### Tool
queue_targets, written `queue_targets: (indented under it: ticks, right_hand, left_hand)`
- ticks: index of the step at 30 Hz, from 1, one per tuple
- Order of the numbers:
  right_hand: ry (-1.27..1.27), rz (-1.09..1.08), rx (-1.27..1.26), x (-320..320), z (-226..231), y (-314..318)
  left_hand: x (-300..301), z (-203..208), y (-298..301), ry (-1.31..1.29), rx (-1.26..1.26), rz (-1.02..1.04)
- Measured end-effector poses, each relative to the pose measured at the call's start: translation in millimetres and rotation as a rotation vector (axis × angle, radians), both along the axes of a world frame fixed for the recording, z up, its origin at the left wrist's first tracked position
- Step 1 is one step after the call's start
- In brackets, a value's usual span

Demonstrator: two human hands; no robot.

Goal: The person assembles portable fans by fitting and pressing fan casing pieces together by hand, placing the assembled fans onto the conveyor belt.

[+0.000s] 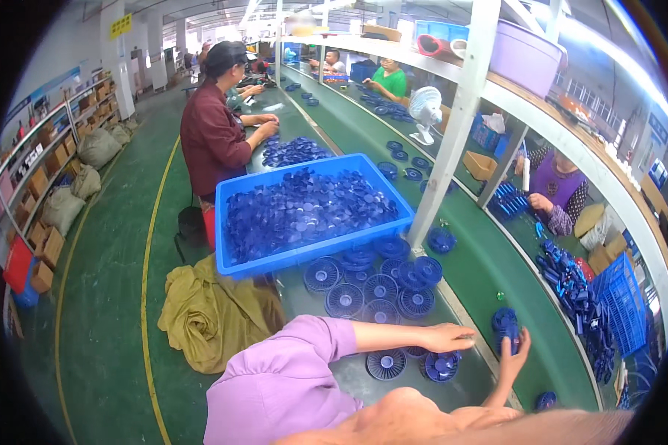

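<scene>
My left hand (pixel 449 337) reaches out from a lilac sleeve and lies flat, fingers together and stretched, just above a blue round disc (pixel 441 366) on the grey worktop. My right hand (pixel 516 354) is raised beside it at the belt's edge, fingers curled around a small stack of blue round parts (pixel 505 320). Several blue slotted discs (pixel 382 285) lie in overlapping rows just beyond my left hand. Behind them stands a blue crate (pixel 230 222) filled with more blue discs.
A green conveyor belt (pixel 482 259) runs past a white post (pixel 453 126). An olive cloth bundle (pixel 211 315) sits on the floor at left. A person in dark red (pixel 211 133) works further along; another in a purple vest (pixel 560 185) sits opposite, near a blue basket (pixel 620 297).
</scene>
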State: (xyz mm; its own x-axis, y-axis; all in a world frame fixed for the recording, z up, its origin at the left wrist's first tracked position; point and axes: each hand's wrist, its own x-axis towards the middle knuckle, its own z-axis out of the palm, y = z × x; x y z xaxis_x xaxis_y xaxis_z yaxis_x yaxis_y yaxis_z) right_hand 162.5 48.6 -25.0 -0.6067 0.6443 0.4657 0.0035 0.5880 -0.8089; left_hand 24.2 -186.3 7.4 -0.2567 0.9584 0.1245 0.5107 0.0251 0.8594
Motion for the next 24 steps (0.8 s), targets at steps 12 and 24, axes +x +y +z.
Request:
queue_targets:
  ticks: [12,24]
  right_hand:
    - [0.078,0.170,0.357,-14.3,21.8,-163.2]
    - [0.366,0.295,-0.227,-22.8,6.3,-183.5]
  left_hand:
    - [41.3,-16.8,16.6,-1.236,0.613,0.283]
    - [62.7,-8.9,-10.0,-0.247,0.826,0.520]
